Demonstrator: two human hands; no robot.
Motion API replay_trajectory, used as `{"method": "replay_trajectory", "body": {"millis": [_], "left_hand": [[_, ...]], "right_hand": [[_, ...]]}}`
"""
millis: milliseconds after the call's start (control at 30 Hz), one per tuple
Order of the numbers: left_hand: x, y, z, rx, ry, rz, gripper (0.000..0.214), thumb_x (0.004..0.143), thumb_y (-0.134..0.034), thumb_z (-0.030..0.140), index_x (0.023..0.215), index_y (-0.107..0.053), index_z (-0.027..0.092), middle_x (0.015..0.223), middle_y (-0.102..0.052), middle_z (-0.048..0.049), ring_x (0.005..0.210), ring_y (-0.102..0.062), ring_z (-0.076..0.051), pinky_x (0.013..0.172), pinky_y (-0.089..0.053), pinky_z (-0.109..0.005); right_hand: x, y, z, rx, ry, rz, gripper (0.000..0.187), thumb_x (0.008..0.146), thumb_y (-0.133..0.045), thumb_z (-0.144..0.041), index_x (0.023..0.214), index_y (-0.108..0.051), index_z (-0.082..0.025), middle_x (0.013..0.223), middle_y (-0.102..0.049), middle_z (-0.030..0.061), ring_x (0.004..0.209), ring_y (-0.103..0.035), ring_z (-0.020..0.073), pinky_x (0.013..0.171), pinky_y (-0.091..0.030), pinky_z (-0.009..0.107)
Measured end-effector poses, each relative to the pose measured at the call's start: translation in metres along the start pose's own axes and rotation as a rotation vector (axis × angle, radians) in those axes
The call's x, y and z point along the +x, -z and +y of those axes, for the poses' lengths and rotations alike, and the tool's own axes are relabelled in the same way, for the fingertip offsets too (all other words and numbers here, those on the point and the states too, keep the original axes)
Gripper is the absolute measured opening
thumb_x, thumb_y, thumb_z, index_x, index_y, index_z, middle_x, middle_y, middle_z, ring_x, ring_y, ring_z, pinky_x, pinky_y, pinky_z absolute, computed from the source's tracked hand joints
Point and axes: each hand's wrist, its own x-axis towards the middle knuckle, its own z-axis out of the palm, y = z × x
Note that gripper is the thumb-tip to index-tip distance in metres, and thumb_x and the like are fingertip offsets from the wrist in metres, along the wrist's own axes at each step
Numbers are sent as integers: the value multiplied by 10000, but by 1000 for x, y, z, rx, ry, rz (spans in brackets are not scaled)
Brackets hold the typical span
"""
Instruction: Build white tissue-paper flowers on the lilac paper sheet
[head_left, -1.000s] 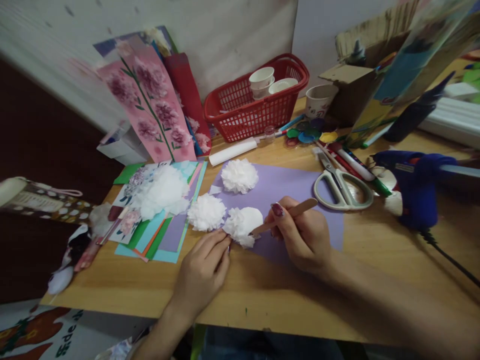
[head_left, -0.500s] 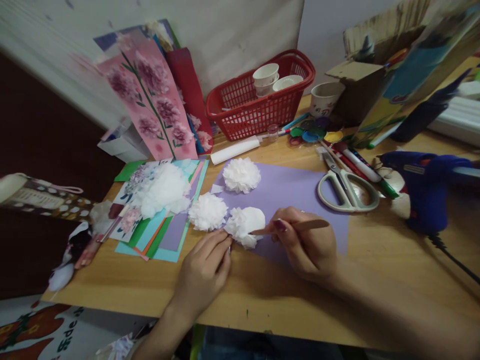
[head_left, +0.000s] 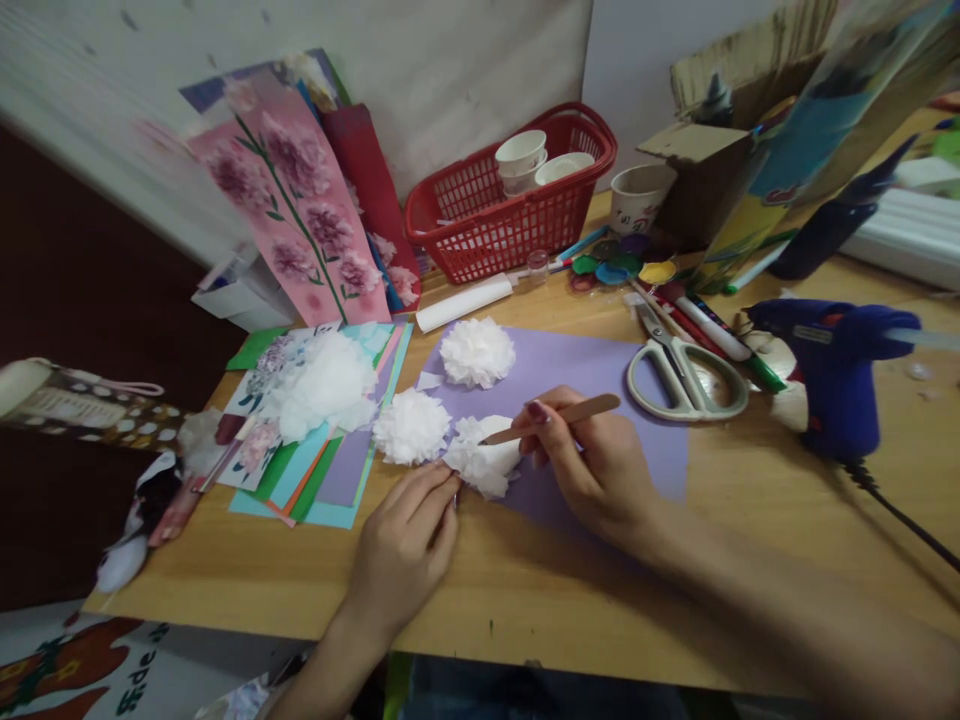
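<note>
On the purple sheet (head_left: 592,355) lies a white paper flower (head_left: 480,470) with a smooth bare patch on its right side. My right hand (head_left: 592,470) grips a wooden craft stick (head_left: 581,410), whose tip touches this flower near its middle. The fingertips of my left hand (head_left: 409,545) pinch the flower's lower left edge. Two fuller white paper flowers sit close by: one flower (head_left: 411,427) to the left, the other flower (head_left: 477,352) above.
White tissue pieces (head_left: 326,385) lie on coloured papers (head_left: 337,510) at left. Scissors (head_left: 686,380) and a blue glue gun (head_left: 840,370) are at right. Behind stand a red basket (head_left: 495,240), a paper cup (head_left: 637,200) and a pink flower picture (head_left: 300,210).
My right hand has moved up and left, bringing the craft stick's tip from the flower's right side to near its middle. My left hand stays at the flower's edge. The view shifted slightly.
</note>
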Motion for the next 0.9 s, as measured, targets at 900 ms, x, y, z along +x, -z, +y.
{"method": "replay_trajectory", "body": {"millis": [900], "left_hand": [[2, 2, -9, -93, 4, -67, 217, 866, -556, 38, 1036, -677, 93, 974, -749, -103, 1030, -674, -218, 923, -568, -317]], "right_hand": [[-1, 26, -10, -155, 97, -313, 198, 1016, -392, -279, 1090, -566, -220, 780, -723, 79, 648, -683, 177, 560, -553, 278]]}}
